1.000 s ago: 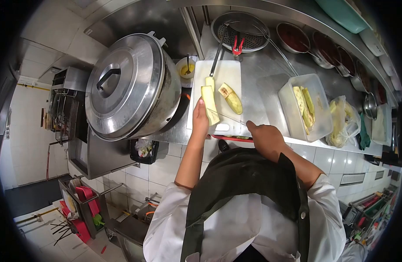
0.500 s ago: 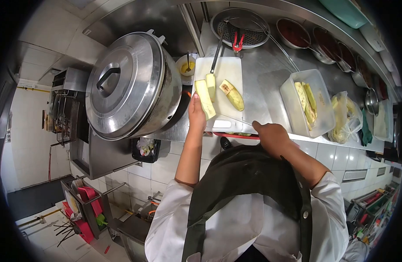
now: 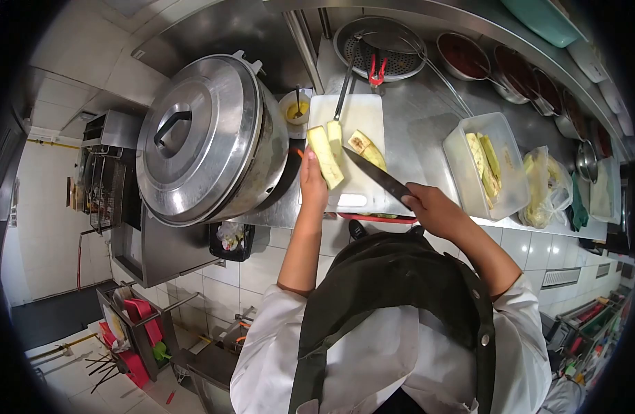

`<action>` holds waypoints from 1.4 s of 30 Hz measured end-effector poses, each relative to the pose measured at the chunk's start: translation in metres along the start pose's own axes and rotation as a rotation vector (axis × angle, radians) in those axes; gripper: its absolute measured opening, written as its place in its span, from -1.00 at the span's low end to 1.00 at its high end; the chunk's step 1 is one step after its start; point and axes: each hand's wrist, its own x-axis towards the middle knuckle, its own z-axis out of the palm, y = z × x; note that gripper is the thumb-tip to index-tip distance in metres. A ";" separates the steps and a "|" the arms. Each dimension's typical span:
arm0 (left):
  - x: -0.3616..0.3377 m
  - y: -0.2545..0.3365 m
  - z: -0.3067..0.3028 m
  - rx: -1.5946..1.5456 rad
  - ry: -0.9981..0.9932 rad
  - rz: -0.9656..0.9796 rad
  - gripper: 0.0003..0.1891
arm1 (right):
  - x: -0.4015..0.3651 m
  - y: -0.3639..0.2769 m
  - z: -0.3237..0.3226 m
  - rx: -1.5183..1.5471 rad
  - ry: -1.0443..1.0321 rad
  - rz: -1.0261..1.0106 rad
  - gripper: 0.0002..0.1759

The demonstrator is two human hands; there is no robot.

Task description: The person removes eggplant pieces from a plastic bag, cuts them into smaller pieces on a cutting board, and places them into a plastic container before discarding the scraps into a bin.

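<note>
My left hand (image 3: 313, 181) holds a long peeled vegetable piece (image 3: 325, 159), pale yellow-green, at the left edge of the white cutting board (image 3: 366, 110). A knife (image 3: 381, 178) is in the closed grip of my right hand (image 3: 436, 209); its dark blade points up and left over the board, its tip near a second pale piece (image 3: 335, 136). To the right, partly behind the blade, lies a piece with a browned end (image 3: 367, 148). Similar pieces (image 3: 484, 165) lie in a clear plastic container (image 3: 514, 186) on the right.
A large lidded pot (image 3: 200, 138) stands left of the board, beside a small bowl of yellow liquid (image 3: 296, 109). Behind the board are a perforated strainer (image 3: 400, 65) and red-handled tool (image 3: 377, 71). Bowls of red sauce (image 3: 464, 55) and a plastic bag (image 3: 543, 186) are right.
The knife blade has turned broad side to view and its tip has moved up toward the middle of the board. My right hand has shifted slightly right.
</note>
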 end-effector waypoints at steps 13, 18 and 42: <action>-0.010 0.003 0.012 0.018 -0.080 0.086 -0.50 | 0.026 0.002 0.009 0.321 -0.376 0.176 -0.70; -0.004 0.004 0.003 0.000 -0.063 0.076 -0.52 | 0.028 0.005 0.006 0.374 -0.351 0.177 -0.71; 0.014 0.006 0.039 -0.178 -0.079 0.134 -0.50 | 0.003 0.015 -0.004 0.254 -0.212 0.116 -0.69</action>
